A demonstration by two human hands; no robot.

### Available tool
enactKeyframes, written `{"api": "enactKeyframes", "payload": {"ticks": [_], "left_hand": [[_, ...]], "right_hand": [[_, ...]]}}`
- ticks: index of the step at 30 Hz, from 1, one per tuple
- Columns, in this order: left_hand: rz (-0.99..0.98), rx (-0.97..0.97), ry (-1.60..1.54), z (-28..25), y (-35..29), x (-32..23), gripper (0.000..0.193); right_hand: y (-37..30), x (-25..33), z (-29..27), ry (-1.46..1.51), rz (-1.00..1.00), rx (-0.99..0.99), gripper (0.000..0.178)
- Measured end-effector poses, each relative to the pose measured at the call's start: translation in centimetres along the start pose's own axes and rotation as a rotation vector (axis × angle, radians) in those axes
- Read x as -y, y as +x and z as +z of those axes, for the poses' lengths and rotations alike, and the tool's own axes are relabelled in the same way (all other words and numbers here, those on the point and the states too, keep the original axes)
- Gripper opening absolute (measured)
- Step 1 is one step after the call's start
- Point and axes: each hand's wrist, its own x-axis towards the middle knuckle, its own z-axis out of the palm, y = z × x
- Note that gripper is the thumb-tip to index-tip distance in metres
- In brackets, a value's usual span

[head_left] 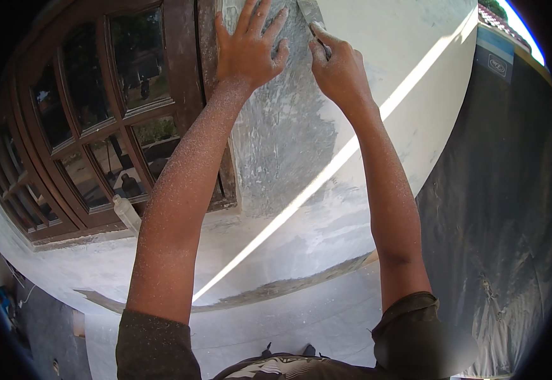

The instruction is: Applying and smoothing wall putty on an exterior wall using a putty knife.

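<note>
My left hand [249, 52] lies flat against the wall beside the window frame, its fingers spread and dusted with white powder. To its right, my right hand [341, 68] is closed round the handle of a putty knife [312, 12]. The knife's flat blade points up and rests at the wall; its far end runs out at the top of the view. The wall [288, 139] is patchy grey near the window and pale, smoother toward the right. White dust covers both forearms.
A brown wooden window [118, 120] with glass panes stands at the left. On its sill leans a clear bottle [126, 212]. A dark sheet [497, 190] hangs at the right. A bright sunlit strip crosses the wall diagonally. Below is a pale floor [238, 335].
</note>
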Motion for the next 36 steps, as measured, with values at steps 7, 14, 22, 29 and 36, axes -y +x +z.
{"api": "enactKeyframes", "payload": {"ticks": [7,14,22,29,36], "left_hand": [[0.009,-0.036,-0.019,0.9,0.0,-0.2,0.061],[-0.011,-0.018,-0.02,1.0,-0.2,1.6,0.061],[0.01,-0.037,-0.028,0.1,-0.1,0.6,0.061],[0.013,-0.006,-0.023,0.1,0.0,-0.1,0.061],[0.111,-0.243,-0.095,2.6,0.0,2.7,0.06]], "right_hand": [[-1.3,-1.4,0.7,-0.022,-0.103,-0.069,0.038],[-3.5,1.4,0.6,0.019,0.075,0.093,0.038],[-1.1,0.9,0.0,0.047,0.029,0.019,0.038],[-0.5,0.4,-0.1,0.0,0.043,0.013,0.037],[-4.3,0.5,1.7,0.02,-0.003,0.02,0.038]]}}
